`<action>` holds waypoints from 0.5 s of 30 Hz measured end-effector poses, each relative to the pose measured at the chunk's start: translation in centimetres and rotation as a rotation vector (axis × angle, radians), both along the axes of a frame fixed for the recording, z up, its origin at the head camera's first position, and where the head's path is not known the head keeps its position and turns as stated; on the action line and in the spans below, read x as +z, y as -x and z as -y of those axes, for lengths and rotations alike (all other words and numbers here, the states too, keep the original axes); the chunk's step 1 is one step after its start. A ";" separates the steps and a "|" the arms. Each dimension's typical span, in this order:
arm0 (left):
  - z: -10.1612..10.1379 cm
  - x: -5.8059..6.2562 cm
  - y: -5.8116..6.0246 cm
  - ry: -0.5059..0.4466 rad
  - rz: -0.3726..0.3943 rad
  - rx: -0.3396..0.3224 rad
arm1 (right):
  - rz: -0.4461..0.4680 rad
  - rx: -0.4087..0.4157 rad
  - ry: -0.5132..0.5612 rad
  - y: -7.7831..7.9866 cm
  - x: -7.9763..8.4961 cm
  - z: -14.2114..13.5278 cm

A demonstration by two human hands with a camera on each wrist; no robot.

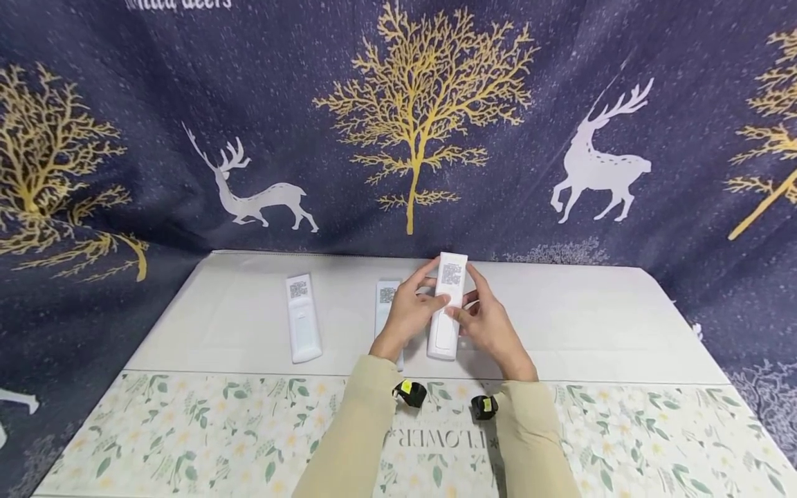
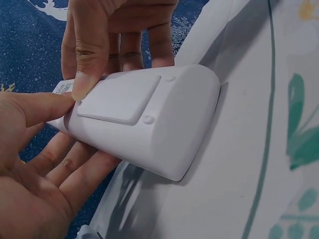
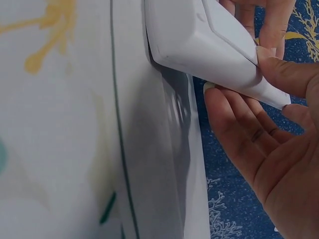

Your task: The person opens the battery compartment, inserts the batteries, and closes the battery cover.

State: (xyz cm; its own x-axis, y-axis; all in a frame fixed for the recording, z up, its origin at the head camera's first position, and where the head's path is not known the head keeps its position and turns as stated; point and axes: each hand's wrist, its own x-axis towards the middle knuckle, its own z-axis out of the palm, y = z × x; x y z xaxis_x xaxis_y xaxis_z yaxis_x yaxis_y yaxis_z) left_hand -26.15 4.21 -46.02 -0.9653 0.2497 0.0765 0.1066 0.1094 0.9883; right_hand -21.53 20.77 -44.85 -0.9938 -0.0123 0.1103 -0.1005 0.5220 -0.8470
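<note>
A white remote control [image 1: 447,325] is held between both hands, its back with a printed label and a battery cover facing up. My left hand [image 1: 411,309] grips it from the left, thumb on the back by the cover. From the other side my right hand [image 1: 492,324] grips it, thumb also on the cover area. The wrist views show the remote control [image 2: 144,109] tilted, its lower end at the table and its far end raised. In the right wrist view the fingers [image 3: 239,114] curl beneath the remote control [image 3: 199,45].
Left of the hands lies a second remote control [image 1: 305,325], back up. Another remote control [image 1: 381,304] is partly hidden behind the left hand and forearm. The white table [image 1: 579,318] carries a floral cloth [image 1: 205,436] in front; a dark curtain [image 1: 486,200] hangs behind.
</note>
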 end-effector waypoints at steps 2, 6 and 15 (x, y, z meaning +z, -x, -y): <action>0.0 0.0 0.0 -0.004 0.004 -0.007 | 0.008 0.003 -0.009 0.0 0.1 0.0; 0.0 0.1 0.1 -0.020 0.001 -0.013 | 0.016 0.012 -0.003 0.1 0.3 -0.2; 0.2 0.3 0.3 -0.032 0.034 -0.008 | 0.102 0.075 -0.037 0.3 1.0 -0.4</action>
State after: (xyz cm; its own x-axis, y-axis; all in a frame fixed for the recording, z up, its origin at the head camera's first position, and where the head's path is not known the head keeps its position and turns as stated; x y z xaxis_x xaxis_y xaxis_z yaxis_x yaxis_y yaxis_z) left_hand -26.49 4.01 -45.69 -0.9655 0.2551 0.0515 0.0734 0.0773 0.9943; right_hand -21.86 21.21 -43.86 -0.9960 -0.0890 0.0065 -0.0544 0.5477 -0.8349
